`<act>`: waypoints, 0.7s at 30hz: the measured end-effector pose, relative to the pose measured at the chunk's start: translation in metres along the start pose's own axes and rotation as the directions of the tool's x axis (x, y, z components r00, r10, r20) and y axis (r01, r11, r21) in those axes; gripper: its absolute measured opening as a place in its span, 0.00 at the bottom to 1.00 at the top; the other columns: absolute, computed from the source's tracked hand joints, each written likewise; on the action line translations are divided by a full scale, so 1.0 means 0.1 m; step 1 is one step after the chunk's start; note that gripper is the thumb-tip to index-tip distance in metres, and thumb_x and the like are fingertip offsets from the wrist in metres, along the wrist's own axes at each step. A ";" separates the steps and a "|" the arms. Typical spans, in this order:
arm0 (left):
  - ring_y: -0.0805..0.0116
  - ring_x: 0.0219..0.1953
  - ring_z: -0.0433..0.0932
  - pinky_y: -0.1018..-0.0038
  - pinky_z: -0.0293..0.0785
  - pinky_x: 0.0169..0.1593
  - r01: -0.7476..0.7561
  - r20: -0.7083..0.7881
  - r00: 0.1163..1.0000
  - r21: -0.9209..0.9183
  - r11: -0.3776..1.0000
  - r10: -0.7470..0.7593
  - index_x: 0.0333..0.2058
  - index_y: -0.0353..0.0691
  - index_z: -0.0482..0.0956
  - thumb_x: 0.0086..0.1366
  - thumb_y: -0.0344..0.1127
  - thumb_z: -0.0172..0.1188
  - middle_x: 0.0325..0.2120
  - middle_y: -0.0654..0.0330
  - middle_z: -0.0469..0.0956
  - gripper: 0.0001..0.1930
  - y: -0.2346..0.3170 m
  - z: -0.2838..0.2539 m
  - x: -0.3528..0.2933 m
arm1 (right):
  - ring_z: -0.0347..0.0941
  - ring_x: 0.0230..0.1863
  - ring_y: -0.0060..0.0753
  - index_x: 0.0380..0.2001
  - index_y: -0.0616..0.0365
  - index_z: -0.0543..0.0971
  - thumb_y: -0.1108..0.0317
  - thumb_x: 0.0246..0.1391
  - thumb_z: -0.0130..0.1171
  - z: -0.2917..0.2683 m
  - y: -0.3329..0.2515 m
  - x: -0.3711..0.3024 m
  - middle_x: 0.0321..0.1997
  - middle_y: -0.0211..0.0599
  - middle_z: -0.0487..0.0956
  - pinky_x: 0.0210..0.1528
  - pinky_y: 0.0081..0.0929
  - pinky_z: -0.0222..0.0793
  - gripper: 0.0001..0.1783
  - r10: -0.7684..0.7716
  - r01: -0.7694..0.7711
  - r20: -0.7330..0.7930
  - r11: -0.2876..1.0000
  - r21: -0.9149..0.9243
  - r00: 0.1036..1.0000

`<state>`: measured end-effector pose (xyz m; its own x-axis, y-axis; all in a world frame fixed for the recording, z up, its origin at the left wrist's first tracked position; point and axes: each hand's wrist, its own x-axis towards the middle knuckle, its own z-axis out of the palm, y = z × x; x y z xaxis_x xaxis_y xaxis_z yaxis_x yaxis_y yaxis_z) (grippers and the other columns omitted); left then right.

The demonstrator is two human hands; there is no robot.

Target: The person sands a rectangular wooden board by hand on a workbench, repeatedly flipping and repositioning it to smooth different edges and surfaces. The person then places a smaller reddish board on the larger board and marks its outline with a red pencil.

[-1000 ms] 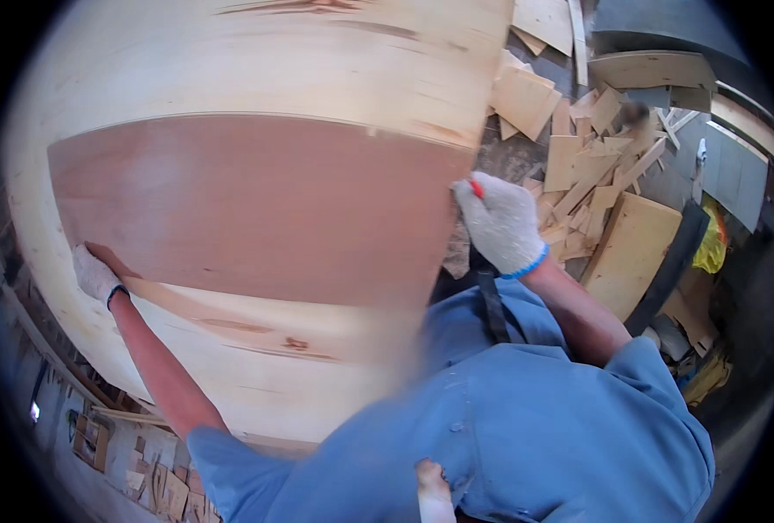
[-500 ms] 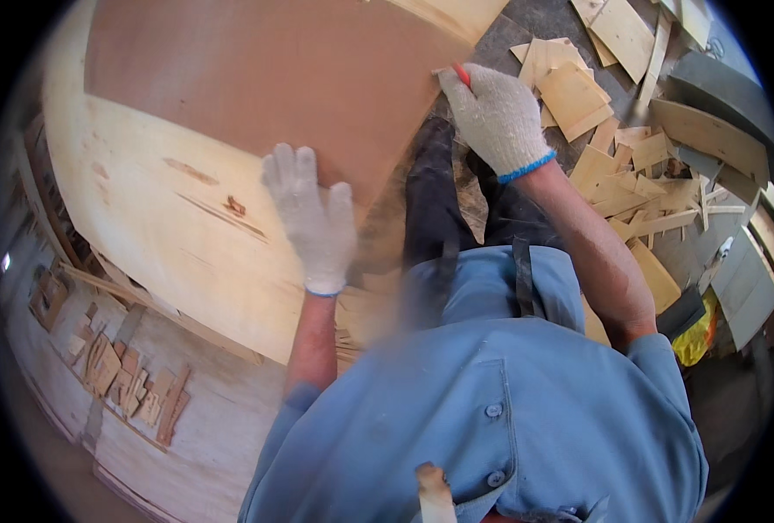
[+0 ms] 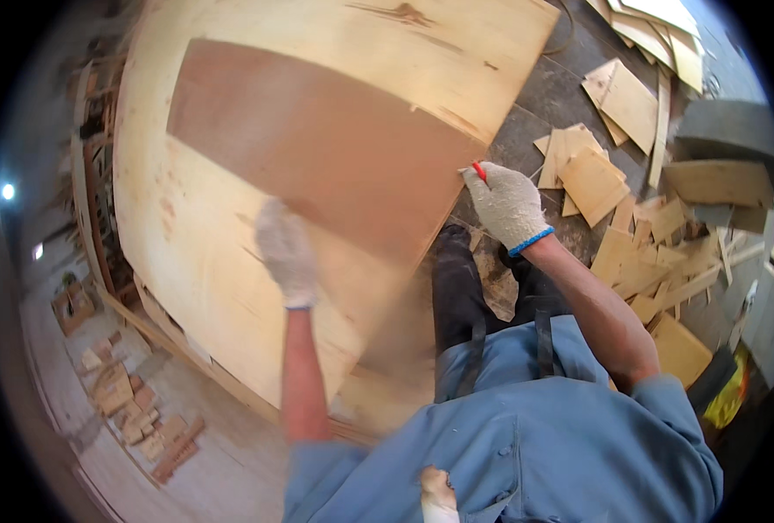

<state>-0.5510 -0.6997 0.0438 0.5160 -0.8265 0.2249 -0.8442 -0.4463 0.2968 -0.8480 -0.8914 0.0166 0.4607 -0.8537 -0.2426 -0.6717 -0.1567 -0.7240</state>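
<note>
A reddish-brown rectangular sheet [image 3: 317, 144] lies flat on a large pale plywood board [image 3: 230, 209]. My right hand [image 3: 507, 205], in a knitted off-white glove with a blue cuff, is closed at the sheet's right corner, by the board's edge. A red pen-like stick [image 3: 479, 172] shows between its thumb and forefinger; the rest is hidden in the glove. Over the sheet's near edge is my left hand [image 3: 286, 253], gloved the same way. Motion smears its fingers, and whether it touches the sheet cannot be made out.
Thin wood offcuts [image 3: 592, 179] lie scattered on the dark floor to the right, with more piled behind them. Several small wood pieces [image 3: 134, 405] lie on a pale surface at the lower left. A yellow bag [image 3: 725, 392] sits at the far right.
The view has shifted, so more of the board and brown sheet shows. My left hand was spread beside the sheet and is now blurred at its edge. My right hand still grips the red stick.
</note>
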 end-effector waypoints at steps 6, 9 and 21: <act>0.51 0.65 0.68 0.64 0.60 0.70 0.098 -0.080 0.992 0.058 0.994 -0.093 0.59 0.27 0.72 0.75 0.49 0.49 0.61 0.44 0.72 0.28 -2.02 0.10 1.66 | 0.78 0.35 0.56 0.36 0.53 0.81 0.59 0.63 0.57 0.16 -0.18 -0.27 0.31 0.48 0.81 0.35 0.46 0.73 0.10 0.081 -0.080 -0.015 0.996 0.038 0.997; 0.50 0.61 0.71 0.63 0.64 0.66 0.124 -0.004 0.992 0.055 0.991 -0.124 0.56 0.26 0.74 0.74 0.47 0.47 0.59 0.44 0.74 0.27 -2.41 0.23 2.29 | 0.78 0.34 0.56 0.38 0.54 0.80 0.62 0.62 0.58 0.33 -0.31 -0.41 0.30 0.49 0.80 0.33 0.45 0.73 0.09 0.262 -0.258 -0.069 0.964 0.064 0.963; 0.47 0.46 0.80 0.56 0.76 0.46 -0.014 -0.063 0.996 0.581 0.814 0.062 0.43 0.37 0.80 0.74 0.48 0.48 0.46 0.45 0.81 0.19 -3.88 0.33 3.49 | 0.81 0.34 0.55 0.59 0.63 0.75 0.70 0.61 0.60 0.70 -0.57 -0.44 0.33 0.55 0.81 0.35 0.35 0.77 0.23 0.433 -0.331 -0.345 0.889 0.316 0.833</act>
<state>-0.0481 -0.8262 -0.0240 0.4708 -0.8295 0.3006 -0.7784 -0.5509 -0.3010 -0.7896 -0.8101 0.0229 -0.1074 -0.9503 -0.2923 -0.5665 0.3001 -0.7675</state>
